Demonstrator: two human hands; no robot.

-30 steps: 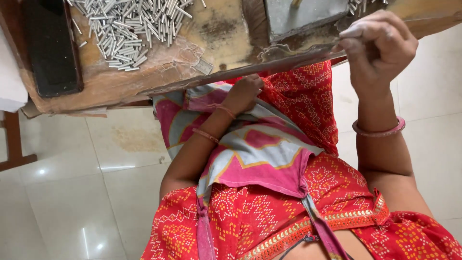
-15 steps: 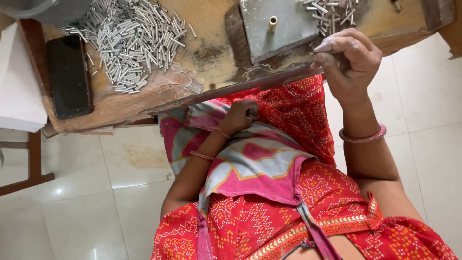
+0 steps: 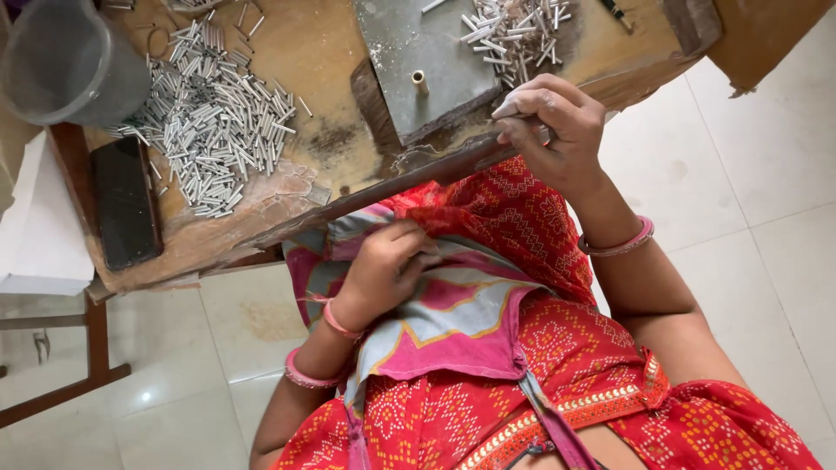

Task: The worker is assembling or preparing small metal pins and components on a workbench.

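Silver tubes [image 3: 213,122]; black phone [image 3: 124,202]; red dotted dress [image 3: 522,409].

Small metal tube [image 3: 522,117] (pinched, table-edge)

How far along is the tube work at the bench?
Done: cannot tell; a smaller pile of metal tubes lies past the grey metal plate. In hand: the right hand grips a tool at the table edge; the left hand rests in the lap. Left: the large tube pile.
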